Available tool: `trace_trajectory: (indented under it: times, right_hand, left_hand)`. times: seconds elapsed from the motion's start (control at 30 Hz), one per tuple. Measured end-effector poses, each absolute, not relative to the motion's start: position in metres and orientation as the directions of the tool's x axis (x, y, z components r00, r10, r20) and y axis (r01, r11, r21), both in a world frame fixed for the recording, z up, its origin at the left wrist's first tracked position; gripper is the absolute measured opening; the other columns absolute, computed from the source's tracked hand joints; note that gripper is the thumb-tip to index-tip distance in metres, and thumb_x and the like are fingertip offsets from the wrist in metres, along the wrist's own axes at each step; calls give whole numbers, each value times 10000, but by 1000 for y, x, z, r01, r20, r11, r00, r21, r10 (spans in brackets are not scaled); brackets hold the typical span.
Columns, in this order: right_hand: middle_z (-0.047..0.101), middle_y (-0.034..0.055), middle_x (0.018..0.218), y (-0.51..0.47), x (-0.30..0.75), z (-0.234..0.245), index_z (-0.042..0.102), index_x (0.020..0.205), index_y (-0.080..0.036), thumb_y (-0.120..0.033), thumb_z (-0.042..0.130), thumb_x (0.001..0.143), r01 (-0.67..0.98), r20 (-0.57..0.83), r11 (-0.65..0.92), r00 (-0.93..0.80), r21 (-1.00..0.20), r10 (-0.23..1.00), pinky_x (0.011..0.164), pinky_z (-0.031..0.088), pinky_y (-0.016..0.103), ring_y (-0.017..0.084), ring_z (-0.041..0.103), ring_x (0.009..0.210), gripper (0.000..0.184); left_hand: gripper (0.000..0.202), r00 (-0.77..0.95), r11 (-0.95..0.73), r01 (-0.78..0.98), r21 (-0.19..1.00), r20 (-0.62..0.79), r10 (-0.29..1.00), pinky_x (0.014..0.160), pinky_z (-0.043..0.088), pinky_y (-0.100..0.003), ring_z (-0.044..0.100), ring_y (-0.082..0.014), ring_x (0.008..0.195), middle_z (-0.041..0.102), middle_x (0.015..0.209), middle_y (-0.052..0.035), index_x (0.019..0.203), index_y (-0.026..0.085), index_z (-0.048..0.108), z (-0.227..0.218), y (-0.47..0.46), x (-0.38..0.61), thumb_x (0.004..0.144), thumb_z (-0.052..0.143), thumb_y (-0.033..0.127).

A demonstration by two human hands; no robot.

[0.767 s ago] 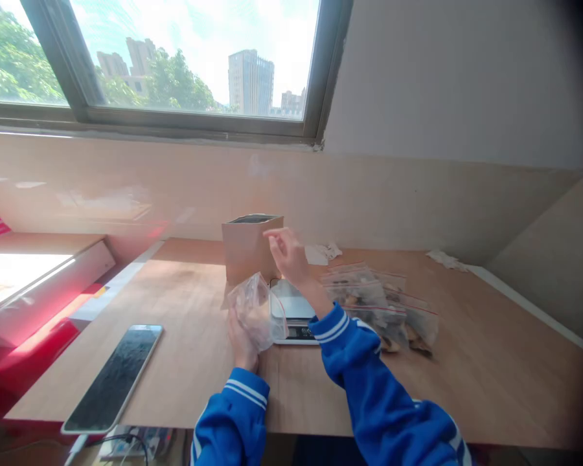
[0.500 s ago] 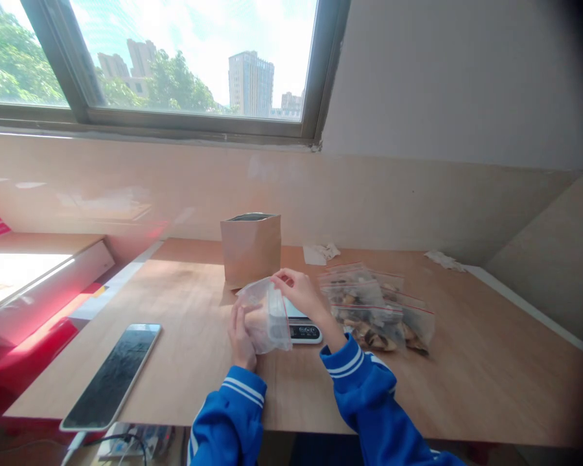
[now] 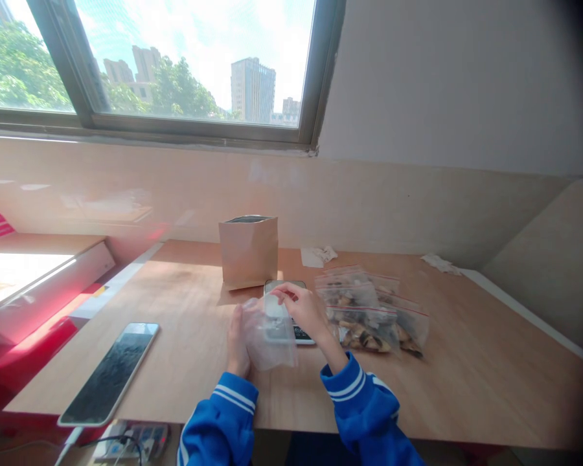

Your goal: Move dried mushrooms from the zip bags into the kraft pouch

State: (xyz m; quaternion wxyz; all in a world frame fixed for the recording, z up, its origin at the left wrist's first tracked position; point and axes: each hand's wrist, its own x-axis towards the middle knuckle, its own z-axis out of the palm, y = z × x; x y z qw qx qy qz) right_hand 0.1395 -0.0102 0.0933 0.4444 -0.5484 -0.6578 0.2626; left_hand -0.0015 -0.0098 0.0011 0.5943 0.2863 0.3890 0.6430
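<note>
A clear plastic zip bag [image 3: 271, 340], looking flat with no contents visible, hangs between my hands above the table. Its left side is gripped by my left hand [image 3: 238, 340], with the thumb along the near face. At the upper edge, my right hand [image 3: 298, 307] has its fingertips pinched on the bag. Behind the bag lies a digital kitchen scale [image 3: 305, 334], partly covered by the bag and my right hand. A brown kraft paper pouch [image 3: 249, 252] stands upright with its top open, just beyond the scale.
Several filled zip bags [image 3: 369, 317] with dried brownish pieces lie right of the scale. A phone [image 3: 111, 372] on a charging cable rests at the left front. Crumpled tissue [image 3: 319, 255] lies near the wall, and a power strip [image 3: 133, 441] sits below the table edge.
The bag has tilted and come slightly lower and nearer, uncovering more of the scale. My right hand has dropped a little. The camera view has shifted slightly.
</note>
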Motion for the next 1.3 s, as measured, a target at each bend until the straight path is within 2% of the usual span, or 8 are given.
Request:
trace_trajectory:
  times: [0.13, 0.37, 0.53, 0.7, 0.87, 1.07, 1.2, 1.3]
  right_hand:
    - [722, 20, 812, -13, 140, 92, 700, 807, -199, -250, 526, 820, 475, 339, 305, -13, -826, 941, 661, 443, 225, 150, 617, 719, 182]
    - [679, 22, 711, -8, 144, 87, 698, 861, -188, -337, 507, 864, 450, 363, 307, 43, -839, 931, 668, 441, 246, 155, 588, 670, 243]
    - [650, 70, 989, -20, 147, 63, 544, 1231, -209, -591, 396, 883, 226, 333, 330, -25, -917, 943, 859, 438, 312, 188, 594, 923, 538]
    - [628, 47, 914, -52, 141, 28, 425, 1286, -214, -666, 552, 751, -26, 73, 68, -402, -997, 913, 719, 473, 303, 149, 603, 729, 712]
    - [599, -8, 698, -63, 137, 16, 515, 1111, -188, -550, 662, 732, -129, 27, -28, -400, -991, 916, 568, 449, 265, 126, 561, 577, 544]
    - [607, 5, 666, -55, 145, 12, 537, 1028, -179, -541, 633, 761, -124, 88, 66, -180, -990, 980, 546, 442, 255, 135, 568, 601, 460]
    - [642, 40, 726, -55, 147, 10, 550, 1061, -175, -583, 577, 780, -63, 117, 111, -102, -992, 988, 591, 469, 276, 166, 606, 685, 496]
    - [665, 70, 845, -57, 169, 8, 589, 1058, -181, -596, 542, 796, 116, 147, 155, -74, -981, 986, 697, 497, 318, 200, 627, 810, 494]
  left_hand:
    - [320, -233, -119, -356, 927, 35, 972, 754, 498, -263, 644, -175, 847, 692, 868, -47, 861, 145, 661, 17, -7, -8, 721, 649, 433]
    - [351, -208, -98, -114, 989, 73, 975, 579, 500, -244, 659, -167, 730, 669, 929, -57, 904, 159, 635, 52, -10, -26, 764, 581, 477]
    - [347, -317, -138, -15, 990, 126, 940, 390, 356, -171, 582, -98, 476, 645, 783, -6, 925, 191, 561, 66, -17, -22, 820, 483, 513]
    - [333, -439, -178, 71, 982, 191, 878, 369, 327, -171, 477, -66, 390, 568, 653, 38, 908, 199, 537, 64, -16, -23, 852, 429, 509]
    - [332, -452, -220, 254, 942, 316, 834, 412, 314, -165, 387, -67, 415, 397, 506, 68, 866, 196, 579, 64, -12, -38, 860, 439, 497]
    - [571, -212, -78, 111, 991, 100, 972, 402, 374, -190, 501, -89, 491, 607, 788, -28, 1156, 204, 567, 57, -12, -54, 862, 288, 606]
    - [578, 39, 121, 15, 993, -121, 992, 467, 481, -227, 596, -138, 640, 638, 946, -95, 1171, 171, 555, 44, -26, -46, 777, 505, 591]
    - [533, 215, 109, 40, 993, -115, 970, 364, 403, -197, 554, -109, 506, 623, 842, -52, 1150, 183, 541, 44, -33, -43, 751, 586, 533]
